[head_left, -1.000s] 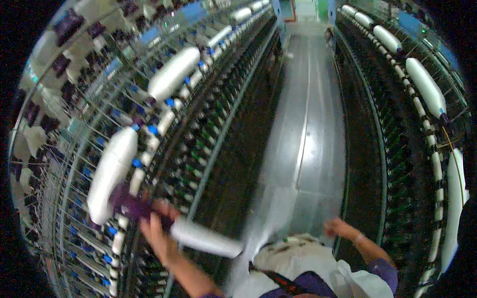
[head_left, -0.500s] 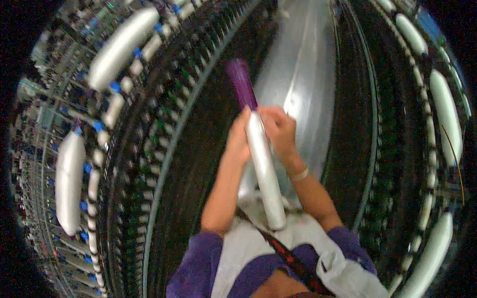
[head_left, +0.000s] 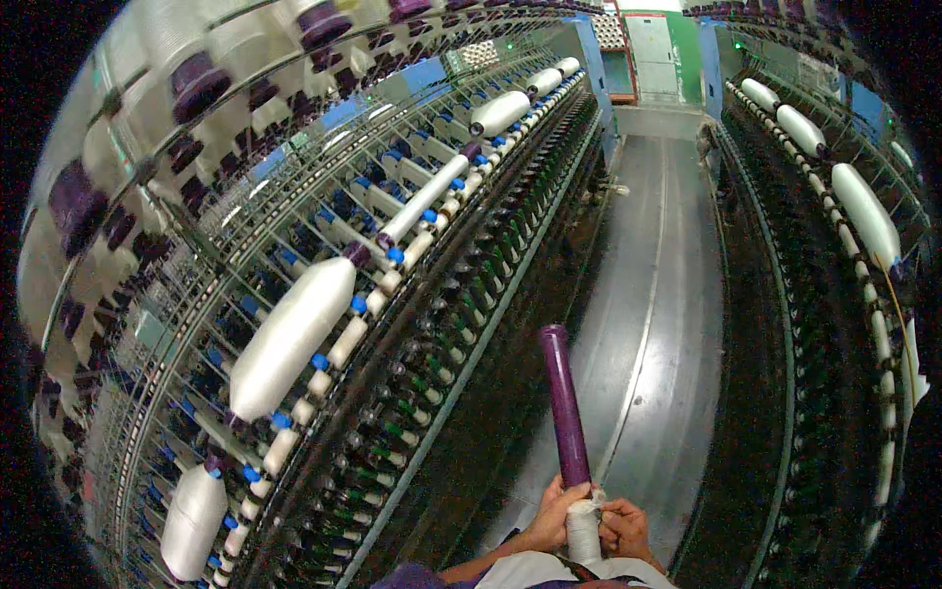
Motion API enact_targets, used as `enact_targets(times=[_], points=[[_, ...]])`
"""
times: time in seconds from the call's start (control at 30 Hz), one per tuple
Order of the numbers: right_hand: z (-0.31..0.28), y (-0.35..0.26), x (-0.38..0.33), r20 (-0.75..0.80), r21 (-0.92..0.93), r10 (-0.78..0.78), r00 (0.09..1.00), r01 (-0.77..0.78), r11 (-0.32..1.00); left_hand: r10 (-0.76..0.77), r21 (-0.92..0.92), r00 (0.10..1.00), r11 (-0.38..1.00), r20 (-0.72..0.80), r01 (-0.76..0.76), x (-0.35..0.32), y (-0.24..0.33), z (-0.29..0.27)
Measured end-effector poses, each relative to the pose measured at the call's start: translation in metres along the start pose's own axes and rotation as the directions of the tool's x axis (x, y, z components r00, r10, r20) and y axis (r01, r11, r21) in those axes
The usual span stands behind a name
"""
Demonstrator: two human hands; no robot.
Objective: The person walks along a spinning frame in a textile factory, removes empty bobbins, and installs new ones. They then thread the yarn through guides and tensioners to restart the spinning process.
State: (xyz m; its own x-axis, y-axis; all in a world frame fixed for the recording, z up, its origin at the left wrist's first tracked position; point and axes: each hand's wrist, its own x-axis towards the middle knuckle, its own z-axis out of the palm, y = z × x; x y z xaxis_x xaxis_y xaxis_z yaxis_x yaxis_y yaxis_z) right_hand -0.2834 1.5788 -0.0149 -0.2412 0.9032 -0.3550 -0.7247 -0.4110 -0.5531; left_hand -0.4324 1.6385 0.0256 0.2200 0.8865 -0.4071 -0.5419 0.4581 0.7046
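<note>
Purple bobbin tube (head_left: 566, 404) rises upright above both hands' grip.

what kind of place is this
Likely a textile spinning mill: long machine frames line a narrow aisle, hung with white yarn bobbins, and both hands hold a purple bobbin tube.

A long purple bobbin tube (head_left: 566, 404) is held pretty much upright at the bottom middle of the view, tipped just a bit to the left at the top. Most of it is bare, smooth and glossy. Only the lower end is wrapped in a small wad of white yarn (head_left: 584, 523), and that part is gripped from both sides.
</note>
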Motion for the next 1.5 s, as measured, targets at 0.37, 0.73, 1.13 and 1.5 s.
enact_targets(times=[0.37, 0.73, 1.13, 1.5], points=[[-0.018, -0.246, 0.213, 0.481, -0.486, -0.289, 0.828, 0.526, 0.698, -0.078, 0.354, 0.974, 0.935, 0.212, -0.002, 0.161, 0.019, 0.039], [-0.027, -0.372, 0.419, 0.795, -0.580, -0.345, 0.499, 0.456, -0.675, 0.888, 0.874, 0.390, 0.377, -0.245, -0.307, 0.351, 0.182, 0.087], [0.091, -0.346, 0.500, 0.443, -0.875, 0.895, -0.047, -0.238, 0.421, 0.996, 0.758, -0.009, -0.072, 0.087, -0.648, 0.345, 0.364, 0.099], [0.132, -0.348, 0.606, 0.445, -0.881, 0.891, -0.092, -0.222, 0.417, 0.947, 0.375, 0.154, 0.256, -0.281, -0.891, 0.457, 0.431, 0.052]])
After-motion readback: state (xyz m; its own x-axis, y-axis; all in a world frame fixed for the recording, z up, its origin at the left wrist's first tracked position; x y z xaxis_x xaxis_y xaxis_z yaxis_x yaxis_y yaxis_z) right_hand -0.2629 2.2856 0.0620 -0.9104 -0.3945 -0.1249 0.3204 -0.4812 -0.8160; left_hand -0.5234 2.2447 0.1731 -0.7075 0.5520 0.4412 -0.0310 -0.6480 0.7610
